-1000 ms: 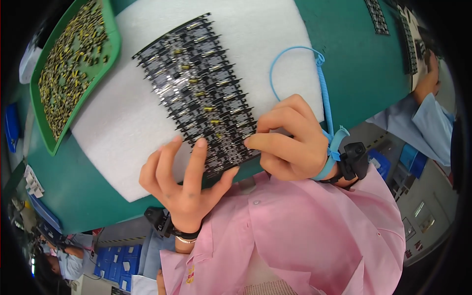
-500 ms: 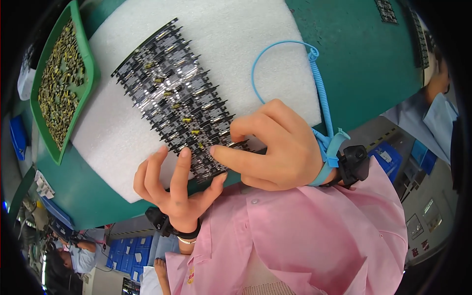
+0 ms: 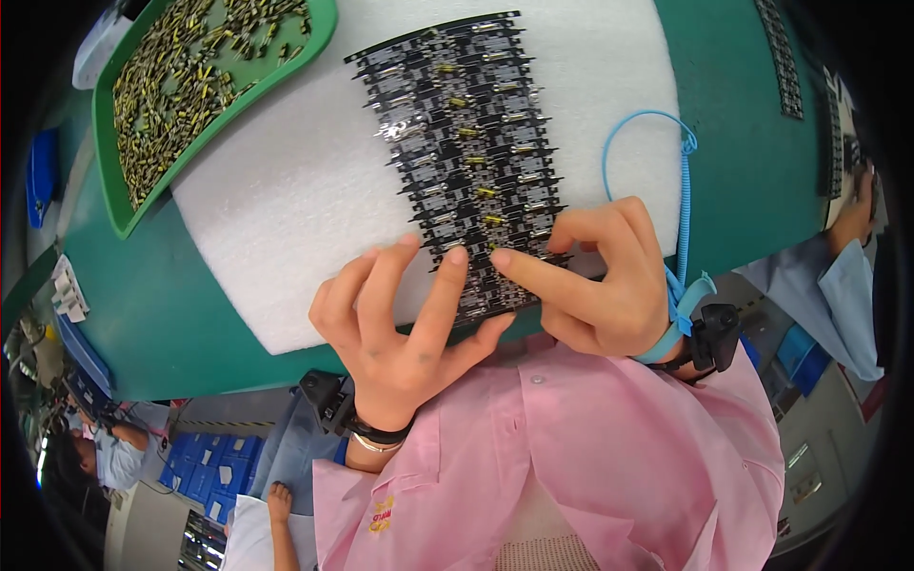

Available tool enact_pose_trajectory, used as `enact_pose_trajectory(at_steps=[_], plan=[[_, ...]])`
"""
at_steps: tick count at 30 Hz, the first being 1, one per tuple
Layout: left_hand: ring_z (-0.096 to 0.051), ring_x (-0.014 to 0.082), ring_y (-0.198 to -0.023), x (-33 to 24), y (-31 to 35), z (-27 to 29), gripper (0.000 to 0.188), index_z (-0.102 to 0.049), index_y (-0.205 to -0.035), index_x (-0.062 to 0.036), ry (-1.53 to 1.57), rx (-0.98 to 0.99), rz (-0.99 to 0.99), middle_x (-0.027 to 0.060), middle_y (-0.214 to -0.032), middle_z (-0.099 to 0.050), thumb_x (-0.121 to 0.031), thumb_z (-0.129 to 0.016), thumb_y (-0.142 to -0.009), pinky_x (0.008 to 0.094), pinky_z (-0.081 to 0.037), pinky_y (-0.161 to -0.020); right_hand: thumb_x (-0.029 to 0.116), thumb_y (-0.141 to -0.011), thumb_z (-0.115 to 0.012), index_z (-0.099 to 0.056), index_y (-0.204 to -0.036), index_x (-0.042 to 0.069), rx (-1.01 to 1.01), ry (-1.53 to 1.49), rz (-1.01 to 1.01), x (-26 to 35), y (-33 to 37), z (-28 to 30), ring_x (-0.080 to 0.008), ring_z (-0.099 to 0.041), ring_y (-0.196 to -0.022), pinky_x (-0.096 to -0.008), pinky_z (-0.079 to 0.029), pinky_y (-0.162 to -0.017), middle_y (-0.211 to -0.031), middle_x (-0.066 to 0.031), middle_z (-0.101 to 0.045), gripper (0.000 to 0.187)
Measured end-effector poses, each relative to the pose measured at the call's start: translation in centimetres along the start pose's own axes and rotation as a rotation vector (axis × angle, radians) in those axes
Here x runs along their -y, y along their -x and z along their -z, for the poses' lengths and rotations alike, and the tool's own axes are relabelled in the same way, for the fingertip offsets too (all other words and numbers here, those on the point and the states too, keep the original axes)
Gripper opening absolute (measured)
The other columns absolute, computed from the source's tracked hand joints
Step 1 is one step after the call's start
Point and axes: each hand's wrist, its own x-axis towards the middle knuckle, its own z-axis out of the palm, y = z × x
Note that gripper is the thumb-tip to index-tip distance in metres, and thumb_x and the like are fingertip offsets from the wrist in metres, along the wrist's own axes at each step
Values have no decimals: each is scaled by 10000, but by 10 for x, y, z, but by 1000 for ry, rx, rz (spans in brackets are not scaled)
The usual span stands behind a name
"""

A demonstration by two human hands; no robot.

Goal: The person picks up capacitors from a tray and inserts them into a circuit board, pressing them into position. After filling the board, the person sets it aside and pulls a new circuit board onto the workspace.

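A black panel of joined small circuit boards (image 3: pixel 433 205) lies on a white foam sheet (image 3: pixel 276 219), its near end toward me. Small yellow-banded parts run down its middle in a row. My left hand (image 3: pixel 395 328) is at the panel's near left side, fingers spread, with the index fingertip on the boards and the thumb by the near edge. From the right, my right hand (image 3: pixel 605 290) reaches in. Its index finger is stretched out, the tip on the boards by the near end of the yellow row; its other fingers are bent. I see nothing held in either hand.
A green tray (image 3: pixel 122 205) of loose yellow-banded parts (image 3: pixel 167 114) stands at the far left. A blue coiled cord (image 3: pixel 685 205) runs to my right wrist across the green table (image 3: pixel 733 181). More board strips (image 3: pixel 781 67) lie far right, near another person's arm (image 3: pixel 850 219).
The whole view has shifted and turned, so panel, tray and hands appear farther right and the panel more upright. Both hands stay at the panel's near end, with similar finger poses.
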Motion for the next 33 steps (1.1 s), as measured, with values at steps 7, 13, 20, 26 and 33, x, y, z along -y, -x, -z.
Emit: enact_pose_trajectory(at_steps=[7, 13, 20, 26, 33], plan=[[-490, 274, -1031, -1, 1, 0, 416, -691, -1082, -206, -8, -12, 21, 78, -1182, -578, -477, -686, -765, 399, -377, -848, 91, -519, -680, -708, -1027, 151, 26, 38, -5, 2, 1, -1, -212, -439, -704, -289, -365, -569, -872, -67, -517, 512], [-493, 262, -1034, -1, 1, -1, 412, -688, -1077, -218, 6, -16, 42, 63, -1174, -583, -486, -684, -765, 401, -361, -843, 83, -516, -672, -709, -1017, 146, 41, 45, -5, 2, 0, 0, -211, -439, -700, -285, -371, -563, -887, -70, -527, 506], [-495, 260, -1033, -2, 1, -1, 411, -687, -1075, -223, 8, -17, 52, 58, -1169, -586, -483, -687, -758, 402, -360, -844, 83, -517, -669, -711, -1008, 139, 13, 64, 8, 1, 1, -1, -212, -441, -699, -286, -379, -563, -898, -75, -534, 496], [-499, 258, -1028, -3, 1, -2, 415, -686, -1077, -225, 12, -23, 56, 56, -1172, -584, -480, -692, -750, 401, -359, -848, 82, -524, -666, -712, -1026, 127, 16, 50, 23, -2, 2, 0, -210, -444, -697, -285, -387, -570, -883, -69, -535, 506], [-501, 257, -1028, -2, 2, -1, 421, -684, -1083, -226, 9, -21, 50, 59, -1174, -583, -484, -690, -751, 401, -359, -847, 36, -527, -638, -728, -1039, 115, -34, -7, 36, -4, 5, -2, -204, -435, -700, -278, -367, -589, -872, -61, -512, 525]])
